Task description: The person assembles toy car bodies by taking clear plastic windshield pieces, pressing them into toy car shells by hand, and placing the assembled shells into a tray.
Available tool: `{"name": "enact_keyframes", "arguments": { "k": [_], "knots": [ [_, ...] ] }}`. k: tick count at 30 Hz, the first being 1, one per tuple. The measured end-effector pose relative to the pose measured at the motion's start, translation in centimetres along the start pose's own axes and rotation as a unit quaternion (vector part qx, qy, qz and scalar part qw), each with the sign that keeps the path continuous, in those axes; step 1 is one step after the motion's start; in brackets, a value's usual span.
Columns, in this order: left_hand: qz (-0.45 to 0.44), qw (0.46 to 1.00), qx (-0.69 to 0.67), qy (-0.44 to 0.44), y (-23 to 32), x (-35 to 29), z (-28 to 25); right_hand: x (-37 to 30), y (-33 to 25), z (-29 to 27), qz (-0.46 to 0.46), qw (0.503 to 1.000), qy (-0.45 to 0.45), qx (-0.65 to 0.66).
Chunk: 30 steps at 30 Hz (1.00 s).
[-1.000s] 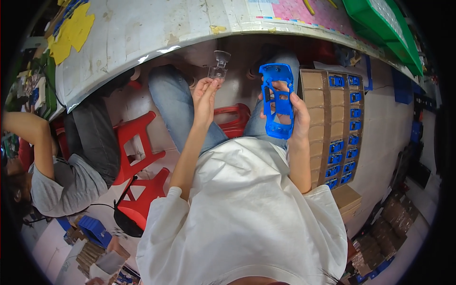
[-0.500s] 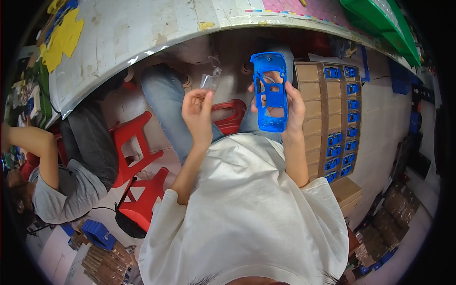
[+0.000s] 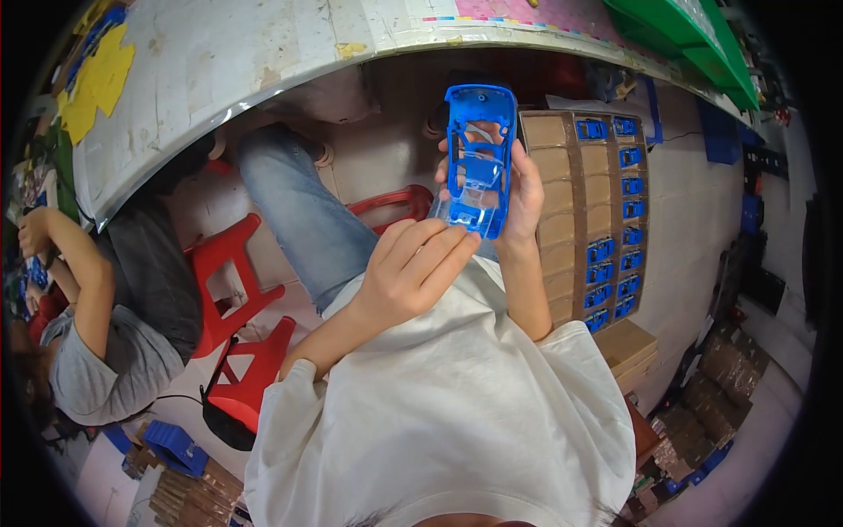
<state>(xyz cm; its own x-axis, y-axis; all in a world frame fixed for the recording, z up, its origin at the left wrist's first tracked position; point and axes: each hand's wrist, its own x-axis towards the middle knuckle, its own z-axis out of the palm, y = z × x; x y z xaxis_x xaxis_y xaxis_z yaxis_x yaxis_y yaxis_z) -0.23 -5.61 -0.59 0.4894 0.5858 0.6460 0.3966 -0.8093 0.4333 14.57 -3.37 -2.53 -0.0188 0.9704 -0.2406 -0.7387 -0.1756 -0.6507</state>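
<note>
Head view shows the right hand [image 3: 525,189] wrapped around a blue toy car body [image 3: 479,158], thumb and fingers clamped on its sides so that the shell stands upright, its hollow underside turned to the camera. The left hand [image 3: 413,272] reaches in from below, its fingers [image 3: 439,250] bent and pressed against the lower end of the shell, where a clear plastic window insert [image 3: 465,204] sits inside the blue frame; whether the fingertips pinch the insert or only push on it cannot be told. Both hands meet at the car body, held up in front of the person's chest, just below the curved edge of a pale grey tabletop [image 3: 263,53] that arcs across the top of the picture. Yellow flat pieces [image 3: 97,83] lie on the tabletop at the left. Just to the right of the hands stands a stack of brown cardboard trays [image 3: 562,176] with more blue car bodies [image 3: 615,255] set in rows along its edge. Under the tabletop are jeans-clad legs [image 3: 299,211] and red plastic stools [image 3: 233,272]. At the far left another person in a grey shirt [image 3: 97,369] sits with a raised arm.
</note>
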Motion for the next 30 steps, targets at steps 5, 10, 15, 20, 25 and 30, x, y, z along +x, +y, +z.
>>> {"name": "enact_keyframes", "arguments": {
  "k": [5,10,15,20,25,30],
  "knots": [
    [-0.002,1.000,-0.017,-0.002,-0.1,0.3,0.3,-0.1,-0.2,0.2,0.002,1.000,-0.022,-0.001],
    [0.005,0.998,0.002,0.056,-0.2,0.5,0.8,0.2,-0.3,0.7,-0.025,0.999,-0.027,0.007],
    [0.036,0.998,-0.046,0.006,-0.7,0.5,0.5,0.0,-0.3,1.0,-0.012,0.999,-0.023,0.044],
    [0.041,0.998,-0.046,0.009,-0.9,0.1,0.3,0.1,-0.2,0.5,-0.021,0.999,-0.026,0.015],
    [0.049,0.998,-0.014,0.033,-0.8,0.4,0.6,0.1,-0.4,1.2,-0.011,0.999,-0.030,0.035],
    [0.053,0.998,-0.045,0.008,-0.9,0.3,0.6,0.1,-0.2,0.6,-0.021,1.000,-0.013,0.016]
  ]
}}
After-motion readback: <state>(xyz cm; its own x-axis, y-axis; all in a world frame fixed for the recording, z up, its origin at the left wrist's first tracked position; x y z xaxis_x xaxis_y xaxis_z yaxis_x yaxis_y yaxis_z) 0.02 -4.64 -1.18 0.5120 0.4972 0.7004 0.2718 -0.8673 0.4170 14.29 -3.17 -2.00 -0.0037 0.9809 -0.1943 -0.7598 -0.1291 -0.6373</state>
